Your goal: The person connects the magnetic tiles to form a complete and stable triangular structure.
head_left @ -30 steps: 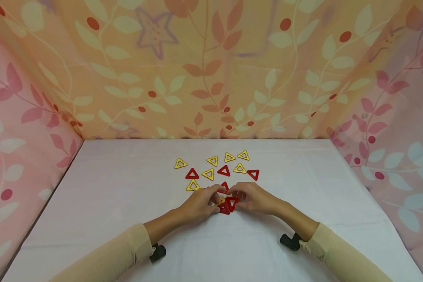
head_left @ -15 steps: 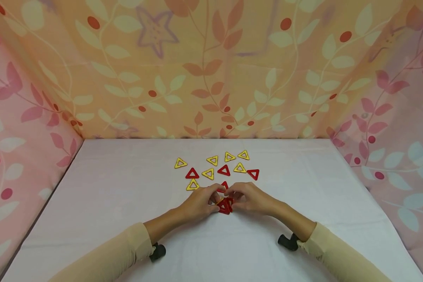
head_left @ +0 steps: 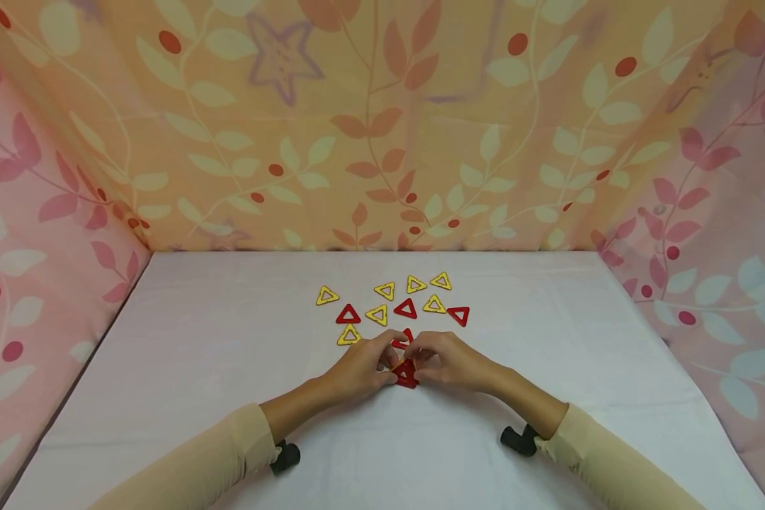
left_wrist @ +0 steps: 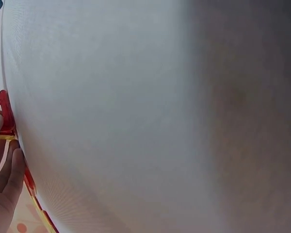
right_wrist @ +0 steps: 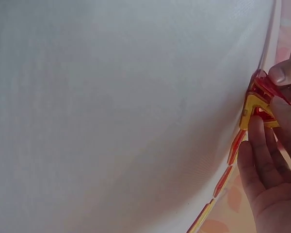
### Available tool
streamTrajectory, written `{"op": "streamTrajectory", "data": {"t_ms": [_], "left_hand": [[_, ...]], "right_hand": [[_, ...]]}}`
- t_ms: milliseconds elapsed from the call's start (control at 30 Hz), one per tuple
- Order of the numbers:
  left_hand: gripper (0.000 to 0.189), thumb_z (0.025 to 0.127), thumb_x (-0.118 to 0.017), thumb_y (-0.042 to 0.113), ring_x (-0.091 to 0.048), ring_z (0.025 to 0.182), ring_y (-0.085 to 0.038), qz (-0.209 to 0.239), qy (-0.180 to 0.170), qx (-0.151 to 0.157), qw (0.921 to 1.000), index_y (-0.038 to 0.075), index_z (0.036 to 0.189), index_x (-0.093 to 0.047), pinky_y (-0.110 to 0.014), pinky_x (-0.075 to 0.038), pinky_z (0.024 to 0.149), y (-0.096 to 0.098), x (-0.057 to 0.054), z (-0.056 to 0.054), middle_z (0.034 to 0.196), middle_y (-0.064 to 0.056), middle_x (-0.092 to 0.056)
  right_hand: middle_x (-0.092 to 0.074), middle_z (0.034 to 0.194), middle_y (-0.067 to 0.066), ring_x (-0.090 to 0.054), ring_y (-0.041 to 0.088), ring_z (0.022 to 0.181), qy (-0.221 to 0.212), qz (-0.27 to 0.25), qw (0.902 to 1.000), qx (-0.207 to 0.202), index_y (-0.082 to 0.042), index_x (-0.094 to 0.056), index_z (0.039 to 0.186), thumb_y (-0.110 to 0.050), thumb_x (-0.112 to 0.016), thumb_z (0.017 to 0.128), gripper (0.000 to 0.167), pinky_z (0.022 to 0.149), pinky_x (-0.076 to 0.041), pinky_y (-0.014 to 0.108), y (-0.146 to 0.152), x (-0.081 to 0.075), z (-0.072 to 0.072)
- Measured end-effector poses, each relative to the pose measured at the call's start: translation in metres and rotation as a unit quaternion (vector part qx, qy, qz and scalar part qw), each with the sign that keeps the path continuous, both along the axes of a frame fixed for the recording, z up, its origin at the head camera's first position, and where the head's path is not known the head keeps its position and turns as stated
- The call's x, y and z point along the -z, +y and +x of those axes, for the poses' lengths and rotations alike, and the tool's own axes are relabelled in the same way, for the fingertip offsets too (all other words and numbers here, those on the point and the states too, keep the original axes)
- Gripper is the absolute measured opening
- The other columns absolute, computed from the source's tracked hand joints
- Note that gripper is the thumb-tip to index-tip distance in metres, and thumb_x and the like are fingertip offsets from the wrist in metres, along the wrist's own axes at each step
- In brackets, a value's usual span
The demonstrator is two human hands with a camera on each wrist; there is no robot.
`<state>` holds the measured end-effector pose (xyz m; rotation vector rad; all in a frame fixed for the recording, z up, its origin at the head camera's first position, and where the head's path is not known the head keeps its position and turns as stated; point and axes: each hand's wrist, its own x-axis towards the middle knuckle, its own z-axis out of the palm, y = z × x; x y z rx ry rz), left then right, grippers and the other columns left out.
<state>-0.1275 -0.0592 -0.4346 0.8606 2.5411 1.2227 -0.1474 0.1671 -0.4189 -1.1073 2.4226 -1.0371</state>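
Both hands meet at a small cluster of red and yellow hollow triangle tiles low over the white table. At its front, a red triangle tile (head_left: 406, 374) faces the head camera. My left hand (head_left: 365, 365) pinches the cluster from the left, its thumb on the red tile (left_wrist: 6, 114) in the left wrist view. From the right, my right hand (head_left: 455, 360) pinches the same cluster. A yellow triangle tile (right_wrist: 253, 103) stands on that side in the right wrist view, close to the fingertips. Fingers hide the back of the cluster.
Several loose triangle tiles lie flat beyond the hands, among them a yellow one (head_left: 326, 295), a red one (head_left: 348, 314) and another red one (head_left: 459, 315). Partly behind the fingers lies one more red tile (head_left: 406, 338). A patterned curtain (head_left: 370, 142) rises behind the table (head_left: 197, 340).
My right hand has brought its red triangle tile leftward against the cluster, turning it so its face no longer shows. My left hand has stayed in place.
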Motion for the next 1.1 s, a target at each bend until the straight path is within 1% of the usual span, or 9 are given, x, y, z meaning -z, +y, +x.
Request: {"op": "streamTrajectory", "data": {"t_ms": [167,267,467,633,700,833,933,1100], "left_hand": [[0.059,0.083,-0.078,0.001,-0.062,0.082,-0.006,0.008,-0.010,0.007,0.9999,0.006,0.134,-0.049,-0.028,-0.054,0.083,-0.0006,-0.0001,-0.0010,0.088,0.004,-0.069],[0.059,0.083,-0.078,0.000,-0.063,0.082,-0.006,0.011,-0.011,0.008,0.9998,0.006,0.135,-0.049,-0.029,-0.054,0.084,-0.0007,-0.0006,-0.0007,0.089,0.003,-0.069],[0.059,0.084,-0.078,0.000,-0.064,0.084,-0.006,0.008,-0.012,0.005,0.9999,0.007,0.135,-0.049,-0.028,-0.054,0.085,-0.0010,-0.0010,-0.0006,0.090,0.004,-0.070],[0.053,0.087,-0.075,0.002,-0.067,0.088,-0.009,0.013,-0.028,-0.006,0.9995,0.006,0.135,-0.051,-0.024,-0.055,0.082,-0.0022,-0.0025,-0.0004,0.095,0.002,-0.069],[0.048,0.088,-0.074,0.003,-0.068,0.090,-0.010,0.015,-0.032,-0.007,0.9993,0.006,0.132,-0.054,-0.024,-0.055,0.082,-0.0029,-0.0035,0.0001,0.097,0.000,-0.070],[0.029,0.089,-0.073,0.003,-0.068,0.091,-0.009,0.018,-0.025,0.003,0.9995,0.006,0.117,-0.064,-0.024,-0.055,0.084,-0.0044,-0.0046,0.0011,0.100,-0.001,-0.072],[0.020,0.089,-0.072,0.002,-0.068,0.093,-0.008,0.021,-0.021,0.011,0.9995,0.006,0.108,-0.069,-0.024,-0.054,0.086,-0.0054,-0.0049,0.0019,0.102,-0.002,-0.073],[0.020,0.089,-0.072,0.000,-0.068,0.094,-0.008,0.022,-0.021,0.016,0.9994,0.006,0.107,-0.070,-0.023,-0.053,0.087,-0.0063,-0.0047,0.0028,0.103,-0.002,-0.073]], "right_hand": [[-0.067,0.098,-0.005,-0.065,0.015,0.091,0.001,0.008,1.0000,0.004,-0.008,-0.068,0.113,-0.006,-0.076,0.087,0.027,0.085,-0.054,0.030,0.0004,0.0027,-0.0002],[-0.067,0.098,-0.005,-0.064,0.014,0.091,-0.003,0.013,0.9999,0.007,-0.009,-0.068,0.114,-0.007,-0.075,0.088,0.027,0.085,-0.054,0.030,0.0006,0.0035,0.0000],[-0.067,0.097,-0.007,-0.065,0.009,0.089,-0.009,0.013,0.9998,0.012,-0.008,-0.068,0.114,-0.008,-0.075,0.088,0.027,0.083,-0.055,0.031,0.0010,0.0041,0.0000],[-0.068,0.097,-0.006,-0.065,0.006,0.088,-0.002,0.017,0.9998,0.010,-0.007,-0.068,0.114,-0.008,-0.075,0.088,0.027,0.083,-0.055,0.030,0.0009,0.0040,0.0001],[-0.068,0.097,-0.006,-0.065,0.005,0.088,0.001,0.017,0.9998,0.010,-0.006,-0.068,0.114,-0.008,-0.076,0.088,0.027,0.083,-0.055,0.030,0.0010,0.0042,0.0002],[-0.068,0.096,-0.006,-0.065,0.006,0.088,0.002,0.015,0.9998,0.013,-0.007,-0.069,0.113,-0.009,-0.076,0.088,0.026,0.083,-0.055,0.030,0.0011,0.0041,0.0009],[-0.068,0.094,-0.005,-0.064,0.006,0.086,0.003,0.014,0.9998,0.015,-0.007,-0.069,0.112,-0.009,-0.077,0.087,0.027,0.083,-0.055,0.031,0.0013,0.0044,0.0015],[-0.068,0.093,-0.004,-0.063,0.006,0.085,0.005,0.016,0.9998,0.014,-0.007,-0.069,0.113,-0.008,-0.078,0.086,0.028,0.083,-0.055,0.032,0.0019,0.0049,0.0027]]}}
